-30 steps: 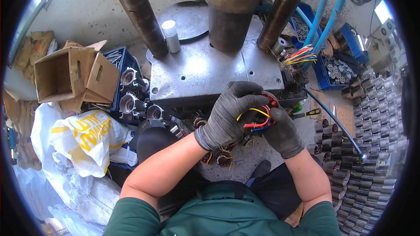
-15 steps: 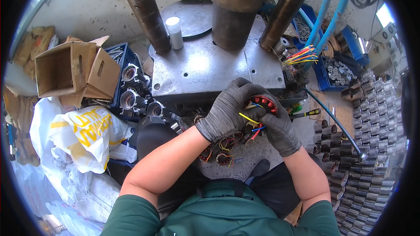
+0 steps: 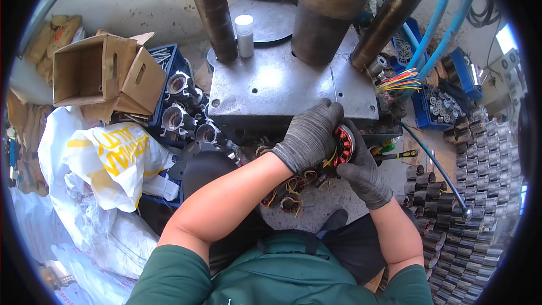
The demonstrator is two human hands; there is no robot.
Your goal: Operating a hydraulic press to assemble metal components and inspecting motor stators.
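Just in front of the press table's front edge, I hold a small motor stator (image 3: 345, 146) with red windings, its wound face turned toward the left. My left hand (image 3: 311, 138), in a grey knit glove, is closed at the stator's left side, with its fingertips partly hidden. Around the right side of the stator wraps my right hand (image 3: 366, 170), gloved the same way, its thumb below the rim. Yellow lead wires (image 3: 328, 161) come out of the stator between the hands. More wound stators with coloured leads (image 3: 290, 204) lie on the floor beneath.
A steel press table (image 3: 276, 93) with a thick ram (image 3: 320, 28) stands ahead, a white bottle (image 3: 244, 36) on it. Metal housings (image 3: 176, 118) and a cardboard box (image 3: 96, 73) are at left. Stacked metal cylinders (image 3: 480, 175) and a lever (image 3: 440, 169) stand at right.
The stator has turned from facing up to facing left, and its leads are now mostly hidden. Both hands sit slightly further right in view; the whole scene has shifted with the head.
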